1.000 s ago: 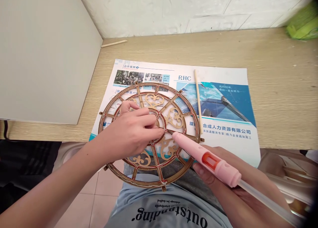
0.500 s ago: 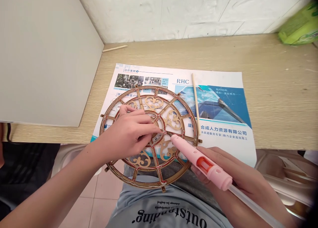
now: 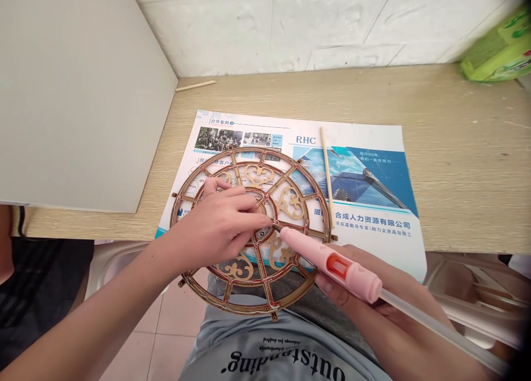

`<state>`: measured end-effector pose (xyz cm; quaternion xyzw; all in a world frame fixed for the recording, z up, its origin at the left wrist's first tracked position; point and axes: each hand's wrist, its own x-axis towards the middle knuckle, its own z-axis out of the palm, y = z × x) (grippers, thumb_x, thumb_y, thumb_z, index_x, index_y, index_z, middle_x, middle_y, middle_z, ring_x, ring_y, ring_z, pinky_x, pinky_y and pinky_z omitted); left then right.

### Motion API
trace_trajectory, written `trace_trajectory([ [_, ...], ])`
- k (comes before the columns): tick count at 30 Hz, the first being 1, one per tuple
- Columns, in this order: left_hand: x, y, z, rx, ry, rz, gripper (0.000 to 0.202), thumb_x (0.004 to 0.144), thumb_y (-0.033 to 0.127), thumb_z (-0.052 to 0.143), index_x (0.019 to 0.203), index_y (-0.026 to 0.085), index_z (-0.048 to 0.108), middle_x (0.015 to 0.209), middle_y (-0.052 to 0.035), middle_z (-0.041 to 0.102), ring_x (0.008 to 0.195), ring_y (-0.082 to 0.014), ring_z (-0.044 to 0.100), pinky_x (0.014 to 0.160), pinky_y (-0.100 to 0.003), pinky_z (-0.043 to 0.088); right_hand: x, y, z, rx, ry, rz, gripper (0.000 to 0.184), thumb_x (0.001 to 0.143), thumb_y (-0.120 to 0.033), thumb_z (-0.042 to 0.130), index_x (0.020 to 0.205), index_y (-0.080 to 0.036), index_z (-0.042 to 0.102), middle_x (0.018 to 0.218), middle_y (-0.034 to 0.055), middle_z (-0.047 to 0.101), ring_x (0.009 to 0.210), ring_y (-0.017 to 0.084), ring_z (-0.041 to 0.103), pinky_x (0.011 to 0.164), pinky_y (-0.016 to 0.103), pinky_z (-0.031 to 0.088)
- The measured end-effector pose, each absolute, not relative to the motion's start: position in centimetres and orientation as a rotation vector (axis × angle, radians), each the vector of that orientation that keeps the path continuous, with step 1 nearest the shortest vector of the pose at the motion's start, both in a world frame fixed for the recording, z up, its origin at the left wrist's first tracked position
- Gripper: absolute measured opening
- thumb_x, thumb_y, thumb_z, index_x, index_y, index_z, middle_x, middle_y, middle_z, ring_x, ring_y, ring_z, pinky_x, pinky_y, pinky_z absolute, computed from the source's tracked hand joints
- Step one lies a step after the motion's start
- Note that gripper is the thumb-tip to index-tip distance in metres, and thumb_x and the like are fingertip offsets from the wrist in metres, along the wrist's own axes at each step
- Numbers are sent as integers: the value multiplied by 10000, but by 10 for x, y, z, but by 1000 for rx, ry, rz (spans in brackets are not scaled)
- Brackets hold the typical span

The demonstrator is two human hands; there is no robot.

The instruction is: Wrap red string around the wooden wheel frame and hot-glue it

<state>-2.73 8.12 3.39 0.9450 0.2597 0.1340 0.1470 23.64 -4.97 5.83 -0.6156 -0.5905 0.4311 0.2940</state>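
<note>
The right hand (image 3: 369, 320) grasps with its fingers a pink pen-shaped tool (image 3: 317, 251), pointing toward the middle of the round openwork frame (image 3: 261, 266). The left hand (image 3: 226, 220) bends its fingers over this frame; whether they pinch something, I cannot tell. Partly under the frame and beyond it, a printed brochure (image 3: 373, 176) lies on the surface (image 3: 464, 165).

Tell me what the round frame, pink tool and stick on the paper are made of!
Round frame: maybe metal or plastic; brownish-gold, slightly shiny bars. Pink tool: probably plastic; smooth, evenly coloured. Stick on the paper: likely wood; matte, pale.
</note>
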Motion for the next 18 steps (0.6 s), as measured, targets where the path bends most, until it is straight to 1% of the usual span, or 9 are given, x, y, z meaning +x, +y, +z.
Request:
trace_trajectory([
  [2, -28, 81, 34, 2709, 751, 385, 419, 1090, 108, 468, 1077, 316, 832, 809, 30, 648, 827, -136, 508, 904, -430, 247, 236, -49, 59, -1646, -1567, 1142, 283, 1082, -478, 661, 1277, -395, 848, 1127, -24, 836, 931, 172, 819, 737, 195, 674],
  [4, -28, 82, 34, 2697, 751, 397, 422, 1089, 107, 468, 1068, 317, 833, 804, 37, 638, 830, -134, 511, 904, -425, 245, 235, -49, 59, -1646, -1565, 1127, 314, 1082, -487, 654, 1322, -406, 839, 1212, -23, 833, 1026, 189, 828, 753, 198, 680],
  [7, -28, 82, 35, 2679, 755, 408, 400, 1084, 108, 489, 1070, 319, 828, 818, 48, 661, 836, -134, 527, 907, -420, 242, 233, -47, 60, -1643, -1571, 1108, 361, 1086, -472, 646, 1410, -432, 797, 1341, -35, 804, 1173, 210, 809, 836, 217, 689],
  [11, -29, 82, 37, 2640, 786, 395, 357, 1058, 80, 543, 1056, 319, 808, 837, 66, 710, 871, -132, 573, 916, -419, 246, 231, -45, 62, -1654, -1580, 1115, 363, 1076, -502, 648, 1388, -424, 815, 1330, -27, 808, 1176, 234, 808, 738, 212, 680],
  [12, -29, 82, 38, 2623, 807, 406, 326, 1059, 87, 561, 1045, 307, 800, 833, 72, 721, 872, -127, 586, 912, -418, 250, 230, -45, 62, -1653, -1572, 1130, 367, 1077, -514, 644, 1388, -423, 816, 1339, -28, 805, 1193, 239, 802, 749, 216, 681],
  [13, -29, 82, 38, 2605, 833, 422, 288, 1062, 102, 580, 1028, 294, 792, 826, 76, 731, 867, -120, 597, 904, -415, 254, 230, -45, 62, -1650, -1563, 1148, 370, 1081, -522, 637, 1393, -430, 813, 1347, -34, 802, 1204, 238, 796, 787, 223, 684],
  [16, -31, 83, 40, 2559, 902, 479, 211, 1063, 142, 626, 973, 263, 775, 807, 79, 746, 841, -109, 620, 878, -404, 265, 229, -46, 62, -1644, -1539, 1182, 365, 1087, -531, 635, 1407, -466, 796, 1355, -60, 796, 1229, 224, 783, 970, 246, 665],
  [18, -32, 83, 41, 2548, 914, 478, 197, 1057, 154, 643, 960, 265, 774, 822, 82, 754, 848, -110, 633, 885, -400, 267, 230, -47, 61, -1642, -1532, 1195, 371, 1081, -540, 643, 1409, -463, 797, 1380, -54, 788, 1268, 240, 771, 1037, 272, 649],
])
